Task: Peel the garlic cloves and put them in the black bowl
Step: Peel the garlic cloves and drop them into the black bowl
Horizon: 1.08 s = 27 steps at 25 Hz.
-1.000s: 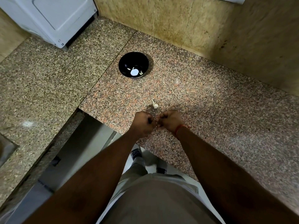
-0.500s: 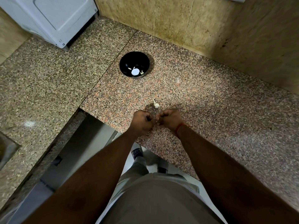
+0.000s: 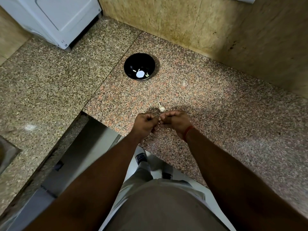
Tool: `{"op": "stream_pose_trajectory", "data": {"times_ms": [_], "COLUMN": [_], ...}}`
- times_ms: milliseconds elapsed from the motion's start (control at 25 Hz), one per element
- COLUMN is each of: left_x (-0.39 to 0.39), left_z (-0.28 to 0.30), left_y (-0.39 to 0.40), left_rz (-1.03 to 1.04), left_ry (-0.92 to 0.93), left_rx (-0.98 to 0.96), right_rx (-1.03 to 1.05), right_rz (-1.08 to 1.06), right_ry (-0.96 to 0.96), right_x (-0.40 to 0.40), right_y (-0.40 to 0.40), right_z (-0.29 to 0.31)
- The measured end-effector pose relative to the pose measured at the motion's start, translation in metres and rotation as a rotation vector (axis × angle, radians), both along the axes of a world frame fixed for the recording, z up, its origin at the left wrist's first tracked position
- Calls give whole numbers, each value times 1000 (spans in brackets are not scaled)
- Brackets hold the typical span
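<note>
A person looks down at a speckled granite desk (image 3: 216, 114) that wraps around a corner, with their two bare forearms reaching forward over its front edge. The left hand (image 3: 145, 124) and the right hand (image 3: 176, 121) meet knuckle to knuckle just above the desk. Both sets of fingers are curled inward, and together they pinch a small pale garlic clove (image 3: 159, 122), which shows only as a sliver between the two hands. A thin red thread (image 3: 188, 132) circles the right wrist.

Just beyond the hands, a garlic bulb remnant (image 3: 161, 107) with a short stalk lies on the desk. Farther back, well apart from the hands, sits the black bowl (image 3: 139, 66). Inside it lie a few pale peeled cloves (image 3: 134, 70) beside a round white glint at the bottom; whether that glint is a reflection or an object cannot be told.

A white appliance (image 3: 55, 19) stands at the far left of the desk. Stained beige wall tiles (image 3: 183, 19) rise behind. Below the arms, the person's grey trousers and dark shoes show above a pale floor.
</note>
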<state>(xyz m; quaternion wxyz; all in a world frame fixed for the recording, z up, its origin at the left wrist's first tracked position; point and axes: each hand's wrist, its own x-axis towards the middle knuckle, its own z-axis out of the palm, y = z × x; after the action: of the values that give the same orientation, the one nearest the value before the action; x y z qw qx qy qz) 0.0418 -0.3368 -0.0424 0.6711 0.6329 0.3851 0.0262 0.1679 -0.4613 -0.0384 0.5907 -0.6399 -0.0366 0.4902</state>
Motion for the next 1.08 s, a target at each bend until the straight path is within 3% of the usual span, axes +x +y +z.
{"op": "stream_pose_trajectory", "data": {"times_ms": [320, 680, 880, 1080], "left_x": [3, 5, 3, 4], "left_z": [4, -4, -6, -15], "left_y": [0, 1, -2, -9], "left_rz": [22, 40, -163, -161], "left_ry": [50, 283, 304, 218], "left_rx": [80, 556, 569, 568], "right_rx": [-20, -120, -106, -165], "right_rz": [54, -5, -57, -29], "right_ry": [-60, -175, -91, -136], "right_x": [2, -8, -10, -12], "right_y": [-5, -6, -8, -12], "right_z": [-2, -4, -4, -6]}}
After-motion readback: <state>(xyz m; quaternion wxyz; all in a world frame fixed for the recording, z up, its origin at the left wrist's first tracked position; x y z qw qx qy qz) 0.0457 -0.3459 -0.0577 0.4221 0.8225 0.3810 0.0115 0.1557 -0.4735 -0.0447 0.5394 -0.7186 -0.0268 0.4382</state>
